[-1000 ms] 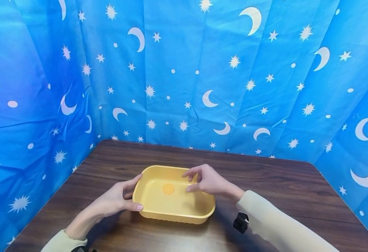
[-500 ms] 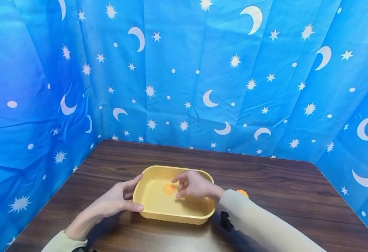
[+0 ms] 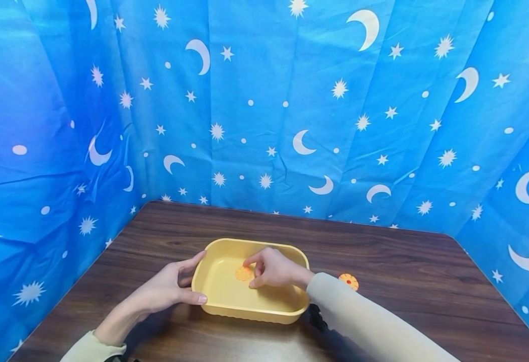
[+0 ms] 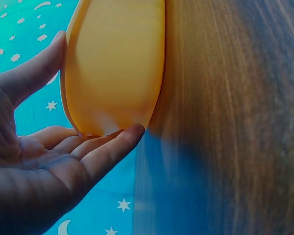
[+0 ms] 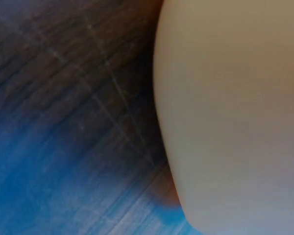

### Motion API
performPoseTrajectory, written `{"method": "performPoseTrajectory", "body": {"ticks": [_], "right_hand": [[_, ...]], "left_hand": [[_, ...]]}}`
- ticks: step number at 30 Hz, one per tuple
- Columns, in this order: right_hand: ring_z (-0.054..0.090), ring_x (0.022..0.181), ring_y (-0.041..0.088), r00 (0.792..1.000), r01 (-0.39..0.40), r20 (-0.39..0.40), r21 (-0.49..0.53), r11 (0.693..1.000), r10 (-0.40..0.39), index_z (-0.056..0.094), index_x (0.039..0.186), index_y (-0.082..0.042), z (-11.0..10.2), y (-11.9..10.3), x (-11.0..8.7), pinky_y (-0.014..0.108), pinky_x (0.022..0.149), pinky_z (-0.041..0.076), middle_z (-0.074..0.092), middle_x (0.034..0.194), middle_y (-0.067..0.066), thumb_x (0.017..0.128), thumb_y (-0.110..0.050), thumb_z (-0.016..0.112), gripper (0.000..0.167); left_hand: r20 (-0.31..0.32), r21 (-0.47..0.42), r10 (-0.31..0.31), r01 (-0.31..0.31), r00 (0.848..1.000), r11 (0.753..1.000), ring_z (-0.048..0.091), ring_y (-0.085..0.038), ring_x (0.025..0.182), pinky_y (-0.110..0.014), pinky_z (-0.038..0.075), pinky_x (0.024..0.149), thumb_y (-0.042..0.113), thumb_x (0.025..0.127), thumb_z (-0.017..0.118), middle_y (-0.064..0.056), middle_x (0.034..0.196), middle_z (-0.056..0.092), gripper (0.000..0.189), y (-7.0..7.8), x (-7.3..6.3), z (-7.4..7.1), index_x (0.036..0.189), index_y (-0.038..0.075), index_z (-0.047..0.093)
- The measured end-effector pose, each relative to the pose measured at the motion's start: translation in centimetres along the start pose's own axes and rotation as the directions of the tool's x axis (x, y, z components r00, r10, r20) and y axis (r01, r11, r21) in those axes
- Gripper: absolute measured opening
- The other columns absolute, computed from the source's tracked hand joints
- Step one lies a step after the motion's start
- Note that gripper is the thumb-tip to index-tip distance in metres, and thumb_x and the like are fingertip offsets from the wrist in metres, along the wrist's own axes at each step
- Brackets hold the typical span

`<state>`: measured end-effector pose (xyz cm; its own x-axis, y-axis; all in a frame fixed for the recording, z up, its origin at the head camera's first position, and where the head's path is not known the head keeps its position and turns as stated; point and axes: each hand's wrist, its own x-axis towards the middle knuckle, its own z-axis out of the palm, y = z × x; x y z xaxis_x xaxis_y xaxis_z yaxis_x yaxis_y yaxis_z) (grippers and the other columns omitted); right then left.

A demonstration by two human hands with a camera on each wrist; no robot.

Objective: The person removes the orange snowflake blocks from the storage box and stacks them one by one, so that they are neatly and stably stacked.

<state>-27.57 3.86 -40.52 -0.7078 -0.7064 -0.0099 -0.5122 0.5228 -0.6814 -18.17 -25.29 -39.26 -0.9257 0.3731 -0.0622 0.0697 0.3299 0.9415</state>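
Note:
A yellow rectangular basin [image 3: 214, 296] stands on the table in the head view. My left hand [image 3: 165, 286] grips its left end, thumb at the near rim and fingers at the far side. In the left wrist view, the left hand [image 4: 54, 147] spans the basin's end [image 4: 117, 63]. Inside lies a flat orange scalloped disc [image 3: 243, 273]. My right hand [image 3: 275, 269] reaches in from the right, index fingertip at the disc's far edge, thumb tip apart on its near right. A reddish spot shows by the index fingertip. The remaining right fingers are mostly hidden.
Another orange round piece [image 3: 348, 281] with red marks lies on the wooden table [image 3: 395, 266], right of the basin and just beyond my right sleeve [image 3: 359, 311]. A blue curtain [image 3: 264, 100] with moons and stars surrounds the table. The sleeve [image 5: 235, 122] fills much of the right wrist view.
My right hand has moved left and down into the basin, reaching the orange disc. The round piece on the table has come into view beyond the sleeve. My left hand has stayed put.

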Motion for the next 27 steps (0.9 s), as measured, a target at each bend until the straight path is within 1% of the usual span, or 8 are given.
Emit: {"method": "performPoseTrajectory", "body": {"ticks": [5, 12, 15, 17, 20, 23, 27], "right_hand": [[0.051, 0.058, 0.007, 1.000, 0.010, 0.011, 0.033, 0.999, -0.011, 0.077, 0.114, 0.001, 0.09, -0.14, -0.16, 0.022, 0.058, 0.039, 0.061, 0.065, -0.001, 0.083, 0.001, 0.088, 0.032], [0.051, 0.056, 0.008, 1.000, -0.020, 0.010, 0.065, 0.998, 0.019, 0.077, 0.113, -0.002, 0.34, -0.29, -0.29, 0.021, 0.054, 0.036, 0.061, 0.064, -0.001, 0.081, -0.003, 0.091, 0.034], [0.052, 0.057, 0.009, 0.999, -0.031, 0.010, 0.071, 0.997, 0.031, 0.077, 0.112, -0.003, 0.43, -0.42, -0.24, 0.022, 0.054, 0.037, 0.061, 0.064, -0.002, 0.082, -0.003, 0.091, 0.033], [0.053, 0.058, 0.009, 1.000, -0.029, 0.012, 0.069, 0.997, 0.028, 0.078, 0.111, -0.003, 0.46, -0.48, -0.25, 0.022, 0.057, 0.039, 0.061, 0.065, -0.001, 0.082, -0.002, 0.091, 0.032], [0.054, 0.064, 0.012, 1.000, -0.019, 0.012, 0.057, 0.998, 0.018, 0.078, 0.109, -0.003, 0.48, -0.51, -0.28, 0.024, 0.063, 0.042, 0.061, 0.068, 0.001, 0.081, -0.003, 0.091, 0.030], [0.056, 0.074, 0.016, 1.000, -0.006, 0.002, 0.029, 1.000, 0.006, 0.078, 0.106, -0.005, 0.46, -0.57, -0.32, 0.027, 0.071, 0.046, 0.064, 0.077, 0.002, 0.080, -0.004, 0.092, 0.030], [0.059, 0.089, 0.020, 1.000, 0.008, -0.016, -0.012, 1.000, -0.008, 0.077, 0.103, -0.008, 0.49, -0.63, -0.32, 0.030, 0.081, 0.049, 0.068, 0.092, 0.000, 0.078, -0.005, 0.094, 0.030]], "left_hand": [[0.001, -0.011, 0.002, -0.002, 1.000, 1.000, 0.043, -0.051, 0.143, -0.047, 0.052, 0.105, 0.019, 0.085, 0.090, -0.031, 0.168, 0.024, 0.108, -0.06, 0.00, 0.03, 0.166, -0.001, 0.022], [-0.001, -0.001, 0.003, -0.003, 1.000, 1.000, 0.043, -0.051, 0.143, -0.048, 0.051, 0.106, 0.019, 0.084, 0.090, -0.031, 0.168, 0.024, 0.108, -0.01, -0.03, 0.03, 0.166, -0.002, 0.022], [-0.003, 0.000, 0.001, -0.001, 1.000, 1.000, 0.042, -0.051, 0.143, -0.049, 0.051, 0.106, 0.019, 0.084, 0.089, -0.032, 0.167, 0.024, 0.108, 0.00, -0.06, 0.03, 0.166, -0.002, 0.022], [-0.003, -0.004, 0.001, -0.001, 1.000, 1.000, 0.042, -0.051, 0.143, -0.048, 0.051, 0.106, 0.019, 0.084, 0.089, -0.032, 0.167, 0.024, 0.108, -0.05, -0.07, 0.04, 0.165, -0.002, 0.022], [0.000, -0.012, 0.004, -0.004, 1.000, 1.000, 0.043, -0.052, 0.143, -0.048, 0.052, 0.105, 0.018, 0.085, 0.089, -0.032, 0.167, 0.024, 0.107, -0.19, -0.08, 0.06, 0.165, -0.002, 0.022], [0.003, -0.013, 0.012, -0.012, 1.000, 1.000, 0.043, -0.052, 0.142, -0.047, 0.052, 0.105, 0.017, 0.085, 0.089, -0.032, 0.167, 0.023, 0.107, -0.32, -0.04, 0.05, 0.165, -0.002, 0.022], [-0.001, -0.011, 0.014, -0.014, 1.000, 1.000, 0.043, -0.052, 0.143, -0.048, 0.052, 0.105, 0.017, 0.085, 0.089, -0.031, 0.167, 0.025, 0.107, -0.32, 0.02, 0.01, 0.166, -0.002, 0.023]]}}
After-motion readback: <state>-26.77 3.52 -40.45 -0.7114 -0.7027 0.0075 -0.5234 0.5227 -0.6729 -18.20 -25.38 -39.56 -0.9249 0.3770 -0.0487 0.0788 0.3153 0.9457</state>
